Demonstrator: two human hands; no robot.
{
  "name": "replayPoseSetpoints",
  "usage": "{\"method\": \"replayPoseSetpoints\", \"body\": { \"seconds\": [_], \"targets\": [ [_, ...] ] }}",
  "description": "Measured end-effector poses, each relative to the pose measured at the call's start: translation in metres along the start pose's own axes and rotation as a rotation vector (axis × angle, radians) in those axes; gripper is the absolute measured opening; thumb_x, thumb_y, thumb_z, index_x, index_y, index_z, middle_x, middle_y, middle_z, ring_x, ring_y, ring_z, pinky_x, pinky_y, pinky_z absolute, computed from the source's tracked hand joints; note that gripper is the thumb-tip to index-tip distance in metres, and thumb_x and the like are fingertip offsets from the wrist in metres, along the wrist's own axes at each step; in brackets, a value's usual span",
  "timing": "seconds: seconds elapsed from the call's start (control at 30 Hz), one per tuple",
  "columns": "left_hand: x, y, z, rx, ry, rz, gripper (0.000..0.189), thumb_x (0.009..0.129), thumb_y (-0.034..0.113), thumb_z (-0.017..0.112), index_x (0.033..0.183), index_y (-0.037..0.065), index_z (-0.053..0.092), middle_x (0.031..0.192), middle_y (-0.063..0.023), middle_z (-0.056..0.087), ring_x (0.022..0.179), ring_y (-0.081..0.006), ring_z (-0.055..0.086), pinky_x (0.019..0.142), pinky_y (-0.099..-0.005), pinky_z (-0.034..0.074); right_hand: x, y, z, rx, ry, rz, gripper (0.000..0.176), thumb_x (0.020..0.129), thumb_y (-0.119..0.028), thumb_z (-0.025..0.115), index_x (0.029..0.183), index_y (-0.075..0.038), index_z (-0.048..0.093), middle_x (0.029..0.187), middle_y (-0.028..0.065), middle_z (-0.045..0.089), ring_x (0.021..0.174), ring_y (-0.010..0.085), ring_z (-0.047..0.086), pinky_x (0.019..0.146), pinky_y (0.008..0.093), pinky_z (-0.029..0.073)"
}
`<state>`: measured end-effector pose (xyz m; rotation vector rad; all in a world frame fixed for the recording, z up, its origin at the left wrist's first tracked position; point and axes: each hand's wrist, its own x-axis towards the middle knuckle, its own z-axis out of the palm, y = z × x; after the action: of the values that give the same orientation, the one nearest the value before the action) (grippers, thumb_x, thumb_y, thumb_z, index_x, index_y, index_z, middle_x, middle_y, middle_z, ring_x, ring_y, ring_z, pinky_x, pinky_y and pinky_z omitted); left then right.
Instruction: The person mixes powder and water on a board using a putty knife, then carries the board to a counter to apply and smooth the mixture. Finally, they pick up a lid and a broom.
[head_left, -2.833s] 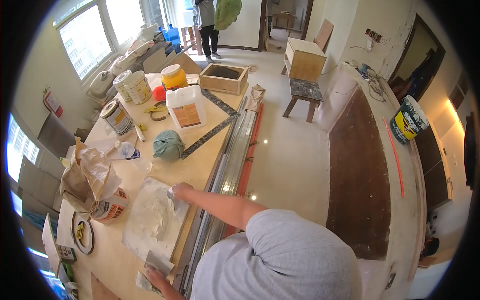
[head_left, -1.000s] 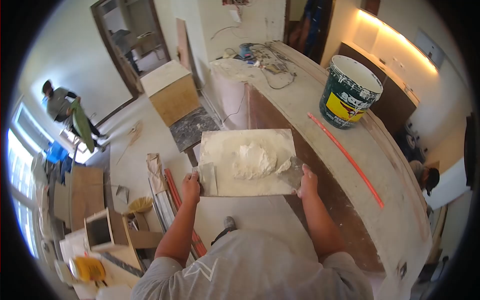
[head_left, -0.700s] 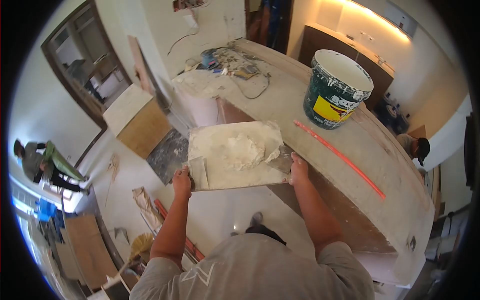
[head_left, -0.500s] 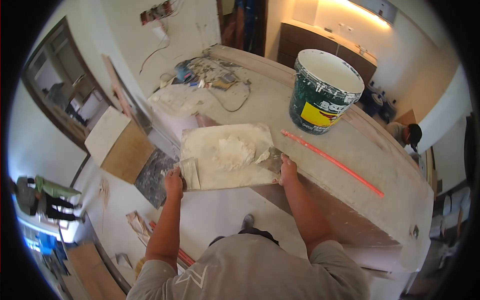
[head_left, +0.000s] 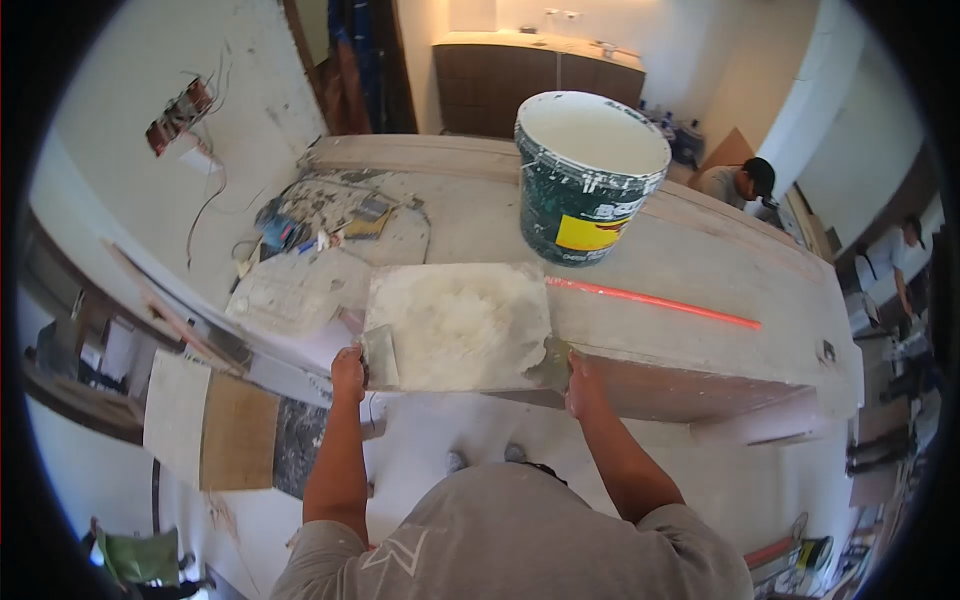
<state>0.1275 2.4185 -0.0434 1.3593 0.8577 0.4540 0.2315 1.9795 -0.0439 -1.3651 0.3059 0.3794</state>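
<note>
A pale rectangular board (head_left: 392, 284) sits before me, its near edge at the counter's edge, with a spread of creamy putty (head_left: 468, 318) in its middle. My left hand (head_left: 348, 374) is closed at the board's near left corner, around a putty knife (head_left: 381, 357) whose flat blade lies over the board. At the near right corner my right hand (head_left: 583, 384) is closed on another putty knife (head_left: 550, 364). Its blade, smeared with putty, overlaps the board's right edge. Both handles are mostly hidden by my fingers.
A large green putty bucket (head_left: 560, 205) stands on the counter (head_left: 690, 265) behind the board. A red rod (head_left: 655, 302) lies to the right. Tools and a cable surround a blue power tool (head_left: 283, 228) at back left. A person in a black cap (head_left: 757, 180) is beyond the counter.
My view has turned, shifting the bucket and tools leftward. The lump of putty on the right knife is gone, and the mound on the board looks flatter. Both hands keep hold of their knives.
</note>
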Motion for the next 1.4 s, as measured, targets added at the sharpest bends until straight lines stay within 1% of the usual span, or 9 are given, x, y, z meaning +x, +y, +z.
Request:
{"method": "replayPoseSetpoints", "body": {
  "seconds": [0.2,0.33,0.5,0.67,0.83,0.93,1.03,1.13,1.4],
  "targets": [
    [0.057,0.006,0.022,0.073,-0.058,0.091,0.024,0.094,0.024,0.06,0.078,0.006,0.06,0.062,0.0032,0.049,0.056,-0.0082,0.045,0.052,-0.0285,0.037,-0.041,-0.009,0.012,0.146,0.246,-0.019,0.031,0.098,-0.038,0.056,0.094,-0.008,0.061,0.071,0.0004,0.05,0.06,0.0129,0.047,0.051,0.0297,0.038],
    [0.075,0.0,0.022,0.214,-0.059,0.236,0.023,0.094,0.023,0.06,0.083,0.003,0.062,0.07,-0.0006,0.055,0.065,-0.0097,0.05,0.06,-0.0275,0.041,-0.047,0.005,0.022,0.333,0.229,-0.061,0.035,0.099,-0.04,0.054,0.104,-0.007,0.061,0.088,0.0032,0.06,0.075,0.0145,0.058,0.061,0.03,0.046],
    [0.057,0.018,-0.006,0.016,-0.058,0.055,0.025,0.094,0.021,0.055,0.102,-0.001,0.064,0.098,-0.0092,0.064,0.091,-0.0177,0.058,0.08,-0.0317,0.045,-0.063,-0.012,0.052,0.456,0.053,-0.026,0.04,0.101,-0.041,0.052,0.116,-0.005,0.058,0.108,0.0081,0.066,0.095,0.0192,0.065,0.077,0.0326,0.052],
    [0.0,0.056,-0.012,-0.577,-0.252,-0.063,0.028,0.098,0.019,0.049,0.119,0.001,0.054,0.113,-0.0122,0.06,0.102,-0.0239,0.062,0.088,-0.0392,0.052,-0.062,-0.014,0.072,0.39,-0.044,0.067,0.029,0.101,-0.037,0.052,0.107,-0.01,0.057,0.093,0.0045,0.063,0.082,0.0162,0.062,0.072,0.0336,0.05],
    [-0.045,0.043,0.025,-0.676,-0.51,-0.216,0.033,0.095,0.011,0.054,0.127,0.004,0.049,0.122,-0.0139,0.058,0.11,-0.0289,0.06,0.092,-0.0462,0.053,-0.071,-0.043,0.129,0.469,-0.151,0.05,0.022,0.097,-0.033,0.061,0.092,-0.012,0.056,0.079,0.0022,0.058,0.067,0.0136,0.055,0.062,0.0314,0.045],
    [-0.077,0.051,0.057,-0.543,-0.401,-0.265,0.032,0.095,0.012,0.058,0.124,0.005,0.045,0.116,-0.0129,0.058,0.107,-0.0274,0.061,0.093,-0.0468,0.053,-0.062,-0.053,0.162,0.394,-0.192,0.086,0.026,0.094,-0.033,0.065,0.08,-0.013,0.054,0.072,-0.0005,0.051,0.06,0.0115,0.048,0.054,0.0288,0.041],
    [-0.089,0.046,0.082,-0.349,-0.419,-0.055,0.036,0.093,0.022,0.062,0.12,0.004,0.047,0.109,-0.0164,0.059,0.099,-0.025,0.062,0.088,-0.0423,0.054,-0.057,-0.057,0.18,0.178,-0.224,0.054,0.021,0.091,-0.027,0.067,0.081,-0.016,0.053,0.069,-0.0044,0.045,0.058,0.0088,0.043,0.051,0.0256,0.037],
    [-0.108,0.095,0.085,-0.259,-0.2,0.065,0.044,0.083,0.012,0.072,0.118,-0.001,0.05,0.097,-0.0129,0.061,0.089,-0.0229,0.063,0.074,-0.0349,0.054,-0.045,-0.059,0.189,0.03,-0.243,0.114,0.02,0.094,-0.028,0.064,0.084,-0.015,0.052,0.069,-0.0058,0.042,0.056,0.0068,0.038,0.048,0.0235,0.031],
    [-0.133,0.069,0.124,-0.816,0.125,0.078,0.046,0.078,0.001,0.069,0.119,0.0,0.047,0.099,-0.0133,0.061,0.082,-0.0241,0.066,0.068,-0.0377,0.06,-0.012,-0.103,0.133,-0.5,-0.828,0.158,0.026,0.095,-0.038,0.059,0.091,-0.012,0.059,0.07,-0.0037,0.046,0.055,0.0081,0.039,0.05,0.0227,0.034]
  ]
}}
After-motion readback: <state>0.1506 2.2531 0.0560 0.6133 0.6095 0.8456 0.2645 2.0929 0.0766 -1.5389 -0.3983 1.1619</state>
